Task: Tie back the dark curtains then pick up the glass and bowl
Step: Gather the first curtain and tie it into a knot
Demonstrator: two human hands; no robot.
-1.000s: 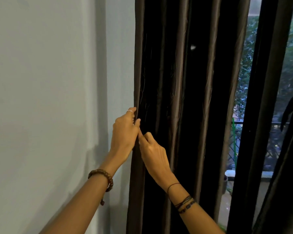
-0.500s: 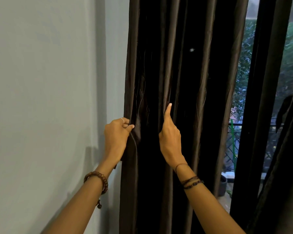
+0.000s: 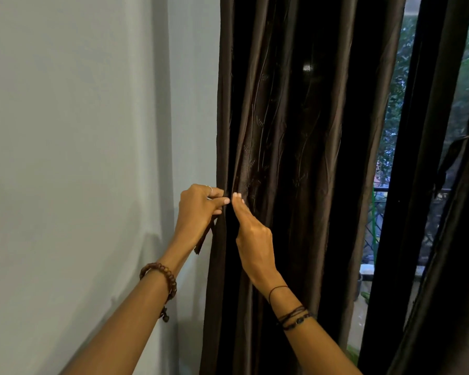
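Your left hand (image 3: 198, 212) sits near the centre of the view, a touch toward 9 o'clock, its fingers curled and pinching a narrow dark tie strip (image 3: 205, 235) against the left edge of the dark curtain (image 3: 287, 158). The loose end of that strip hangs down toward 6 o'clock below your palm. Your right hand (image 3: 252, 234) is just beside the left, at its 3 o'clock, with the fingers held fairly straight and their tips pressed into a fold of the curtain; it grasps nothing that you can see. The fingertips of the two hands nearly meet.

The curtain hangs in long pleats from 12 to 6 o'clock, filling the middle of the view. A pale wall (image 3: 79, 158) takes up the 9 o'clock side. At 3 o'clock a dark window frame (image 3: 406, 185) stands, with green foliage (image 3: 390, 117) showing outside, and a second dark curtain (image 3: 460, 239) hangs at the far edge.

A beaded bracelet (image 3: 161, 277) circles your left wrist; thin cord bands (image 3: 293, 318) circle your right.
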